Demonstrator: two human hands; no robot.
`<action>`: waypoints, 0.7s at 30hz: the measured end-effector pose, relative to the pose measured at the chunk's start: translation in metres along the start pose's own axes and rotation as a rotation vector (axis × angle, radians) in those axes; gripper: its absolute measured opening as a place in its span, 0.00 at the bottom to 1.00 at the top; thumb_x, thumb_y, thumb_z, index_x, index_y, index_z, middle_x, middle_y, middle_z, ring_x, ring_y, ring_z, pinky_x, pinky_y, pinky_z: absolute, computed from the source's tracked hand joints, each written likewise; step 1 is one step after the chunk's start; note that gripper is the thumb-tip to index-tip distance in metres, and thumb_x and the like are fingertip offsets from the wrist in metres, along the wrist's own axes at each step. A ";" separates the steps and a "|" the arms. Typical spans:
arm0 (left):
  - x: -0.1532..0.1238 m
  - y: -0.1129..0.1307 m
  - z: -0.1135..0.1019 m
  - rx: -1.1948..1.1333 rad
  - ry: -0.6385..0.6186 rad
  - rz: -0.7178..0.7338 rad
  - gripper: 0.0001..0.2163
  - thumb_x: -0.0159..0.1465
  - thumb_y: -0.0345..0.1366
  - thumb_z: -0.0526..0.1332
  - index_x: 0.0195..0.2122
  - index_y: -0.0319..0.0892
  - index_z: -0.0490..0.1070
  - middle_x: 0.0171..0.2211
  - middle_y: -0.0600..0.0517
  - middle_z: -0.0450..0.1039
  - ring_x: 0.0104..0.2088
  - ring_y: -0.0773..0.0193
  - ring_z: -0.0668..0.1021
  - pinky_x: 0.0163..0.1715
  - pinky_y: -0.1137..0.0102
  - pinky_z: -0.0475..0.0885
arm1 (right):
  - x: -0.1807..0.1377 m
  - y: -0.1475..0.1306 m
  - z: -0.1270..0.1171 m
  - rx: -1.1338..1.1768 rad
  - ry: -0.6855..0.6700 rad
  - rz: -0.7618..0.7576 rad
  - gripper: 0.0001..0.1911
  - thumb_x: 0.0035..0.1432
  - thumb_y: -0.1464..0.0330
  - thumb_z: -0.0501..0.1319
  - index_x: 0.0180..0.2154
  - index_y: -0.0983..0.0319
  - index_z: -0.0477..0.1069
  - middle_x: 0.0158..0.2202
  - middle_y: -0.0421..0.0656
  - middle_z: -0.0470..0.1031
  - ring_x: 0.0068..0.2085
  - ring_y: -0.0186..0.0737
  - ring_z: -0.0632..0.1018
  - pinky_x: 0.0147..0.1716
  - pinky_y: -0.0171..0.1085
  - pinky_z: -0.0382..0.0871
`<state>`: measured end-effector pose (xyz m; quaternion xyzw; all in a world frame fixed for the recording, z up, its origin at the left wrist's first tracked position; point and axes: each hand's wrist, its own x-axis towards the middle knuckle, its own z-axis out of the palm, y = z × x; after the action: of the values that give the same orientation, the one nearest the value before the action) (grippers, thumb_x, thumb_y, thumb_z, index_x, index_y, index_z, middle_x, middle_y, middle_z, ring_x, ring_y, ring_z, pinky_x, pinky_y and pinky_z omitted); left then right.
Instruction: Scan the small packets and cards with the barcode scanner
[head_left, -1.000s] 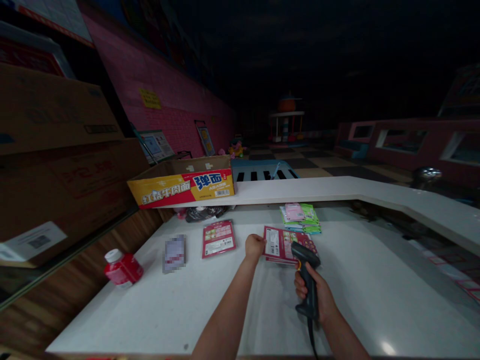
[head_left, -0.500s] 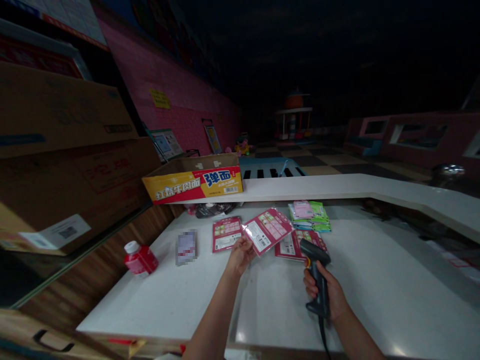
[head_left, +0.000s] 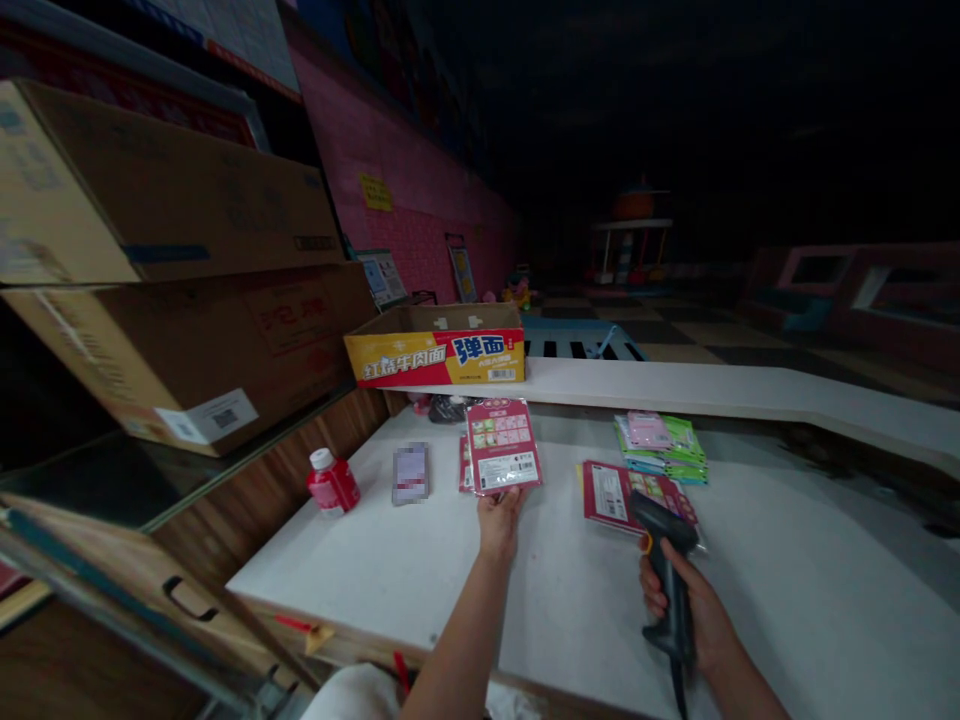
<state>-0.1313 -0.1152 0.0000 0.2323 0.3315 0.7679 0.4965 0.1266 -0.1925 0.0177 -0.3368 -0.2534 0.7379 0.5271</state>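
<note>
My left hand (head_left: 501, 520) pinches the lower edge of a flat red packet (head_left: 504, 440) with a white barcode label. Behind it, a second red packet (head_left: 466, 470) on the table is mostly covered. In my right hand (head_left: 694, 595) is a black barcode scanner (head_left: 670, 570), gripped by its handle with the cable hanging down. The scanner's head is over the right end of a pile of similar red packets (head_left: 609, 493). Past that pile lies a stack of green and pink packets (head_left: 679, 445).
A red bottle with a white cap (head_left: 334, 484) stands at the left, beside a blurred-out flat item (head_left: 411, 474). An open noodle carton (head_left: 442, 357) sits on the raised white ledge (head_left: 675, 385). Large cardboard boxes (head_left: 195, 330) are stacked on the far left.
My left hand has carried the red packet leftward from beside the pile to over the other red packet, turning it more upright. My view has swung left; the scanner stays by the pile.
</note>
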 end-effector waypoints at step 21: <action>0.001 -0.007 -0.007 -0.035 0.055 -0.007 0.20 0.45 0.29 0.73 0.41 0.39 0.74 0.42 0.46 0.79 0.49 0.53 0.79 0.56 0.56 0.70 | -0.024 0.015 0.092 -0.541 0.029 -0.094 0.23 0.46 0.50 0.68 0.32 0.60 0.66 0.16 0.34 0.67 0.13 0.30 0.66 0.11 0.29 0.59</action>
<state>-0.1320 -0.1137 -0.0098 0.2013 0.3324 0.7778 0.4940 0.0523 -0.2214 0.0716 -0.4638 -0.4489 0.6134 0.4551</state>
